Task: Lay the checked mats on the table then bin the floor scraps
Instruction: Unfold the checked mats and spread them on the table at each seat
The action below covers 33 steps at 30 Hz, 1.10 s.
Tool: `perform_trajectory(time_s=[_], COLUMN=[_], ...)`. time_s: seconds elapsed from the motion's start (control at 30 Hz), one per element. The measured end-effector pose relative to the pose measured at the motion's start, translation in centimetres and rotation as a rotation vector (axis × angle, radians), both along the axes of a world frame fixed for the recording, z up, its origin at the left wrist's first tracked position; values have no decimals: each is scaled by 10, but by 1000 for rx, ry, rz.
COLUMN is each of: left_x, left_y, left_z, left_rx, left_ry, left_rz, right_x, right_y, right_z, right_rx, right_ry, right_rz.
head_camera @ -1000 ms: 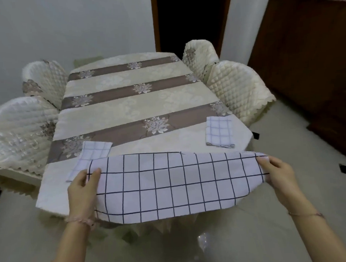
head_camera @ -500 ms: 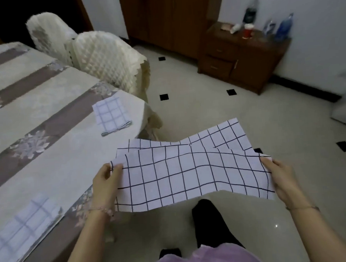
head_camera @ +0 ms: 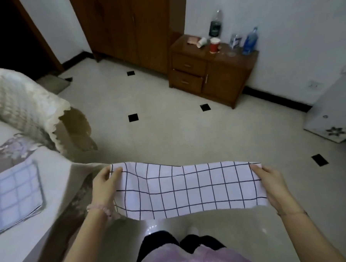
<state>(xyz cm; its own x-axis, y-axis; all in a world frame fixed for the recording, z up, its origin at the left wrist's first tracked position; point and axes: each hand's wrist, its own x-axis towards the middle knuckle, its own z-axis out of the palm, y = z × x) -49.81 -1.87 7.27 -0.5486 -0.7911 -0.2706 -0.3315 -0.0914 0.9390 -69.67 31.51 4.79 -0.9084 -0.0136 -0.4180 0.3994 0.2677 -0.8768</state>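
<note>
White cloth with dark checks, the mat (head_camera: 187,188) hangs stretched between the left grip (head_camera: 105,186) and right grip (head_camera: 271,185), each pinching one short end, over the floor (head_camera: 168,135) just right of the desk (head_camera: 66,176). A folded checked mat (head_camera: 15,197) lies on that desk, left of the left grip.

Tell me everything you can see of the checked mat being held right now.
The checked mat is a white, cloth-like sheet with a thin dark grid. It forms a long strip, stretched nearly level and slightly rippled. The left hand pinches its left end and the right hand grips its right end. It hangs above the floor, just off the corner of the table. Nothing else visibly touches it.
</note>
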Motion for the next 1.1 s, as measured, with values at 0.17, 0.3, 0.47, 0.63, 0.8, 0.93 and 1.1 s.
perform_trajectory(time_s=[0.17, 0.3, 0.47, 0.63, 0.8, 0.93, 1.1], left_x=[-82, -134, -199, -257, -301, -319, -334], left_y=[-48, -91, -153, -235, -328, -407, -491], left_z=[9, -5, -33, -21, 13, 19, 8], left_rx=[-42, -2, 108, 140, 72, 41, 56], left_ry=[35, 19, -35, -15, 53, 84, 90], left_rz=[76, 137, 257, 395, 553, 727, 932], right_x=[-99, -170, -257, -344, -424, -472, -505], right_y=[-46, -102, -198, -326, -470, -596, -762], right_z=[26, 20, -1, 16, 49, 50, 27], right_rx=[-17, -6, 32, 55, -9, -48, -57], right_ry=[47, 48, 30, 31, 80, 107, 71], right_rz=[61, 146, 289, 441, 565, 709, 934])
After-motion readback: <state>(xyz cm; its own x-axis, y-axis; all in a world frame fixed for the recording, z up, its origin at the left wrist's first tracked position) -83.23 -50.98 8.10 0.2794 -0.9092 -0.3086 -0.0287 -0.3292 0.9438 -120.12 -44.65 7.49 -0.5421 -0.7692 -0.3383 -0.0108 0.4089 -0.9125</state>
